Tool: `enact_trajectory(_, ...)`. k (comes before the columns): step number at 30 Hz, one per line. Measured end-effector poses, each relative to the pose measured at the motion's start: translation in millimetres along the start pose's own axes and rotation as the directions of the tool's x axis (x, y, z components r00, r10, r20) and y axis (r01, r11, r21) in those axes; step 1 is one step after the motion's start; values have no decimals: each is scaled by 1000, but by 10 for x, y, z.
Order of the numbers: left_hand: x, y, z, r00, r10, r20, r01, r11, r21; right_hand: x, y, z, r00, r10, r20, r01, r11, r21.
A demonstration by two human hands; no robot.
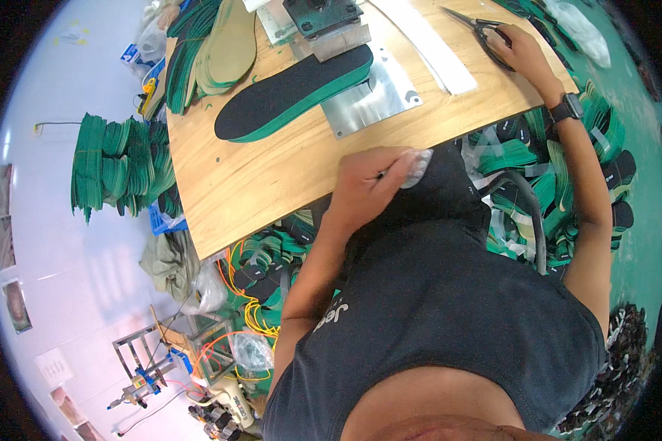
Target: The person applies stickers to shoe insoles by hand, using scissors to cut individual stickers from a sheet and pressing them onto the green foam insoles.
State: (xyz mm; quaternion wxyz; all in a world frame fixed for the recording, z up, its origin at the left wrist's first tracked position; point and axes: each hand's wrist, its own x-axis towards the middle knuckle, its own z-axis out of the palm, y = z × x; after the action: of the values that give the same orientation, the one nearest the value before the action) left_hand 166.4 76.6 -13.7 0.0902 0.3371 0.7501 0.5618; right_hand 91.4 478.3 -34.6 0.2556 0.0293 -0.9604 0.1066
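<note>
My right hand (524, 57) is at the far right of the wooden table, fingers closed on the black handles of a pair of scissors (485, 35). The scissor blades point away to the far left, and they lie close to the tabletop. My left hand (368, 184) is closed at the table's near edge, in front of my body. A small crumpled piece of clear plastic (417, 169) sticks out between its thumb and fingers. Left of the machine's metal plate (371, 95), a black insole with a green edge (290, 95) lies partly over it, under the machine head (322, 16).
Stacked green and beige insoles (226, 48) stand at the table's far left. A long white strip (426, 48) lies right of the machine. Bundled insoles (511, 154) fill the space below the table, beside a dark curved metal bar (526, 198). Yellow cables (254, 316) hang at lower left.
</note>
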Motion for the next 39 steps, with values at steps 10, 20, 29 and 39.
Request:
enact_trajectory(10,51,-88,-197,939,-60,-340,-17,976,-218,-167,-1289,-197,960,-175,-219,234,931,281)
enact_trajectory(20,68,-276,-349,920,-58,-387,-118,902,-415,-479,-2529,-30,955,-242,171,-58,411,910)
enact_trajectory(29,641,-324,-1278,934,226,-276,-74,880,469,-361,-2303,210,786,197,586,-591,-41,806)
enact_trajectory(39,1007,-506,-1412,998,-17,63,-35,678,735,124,-2313,445,741,106,663,-645,-163,747)
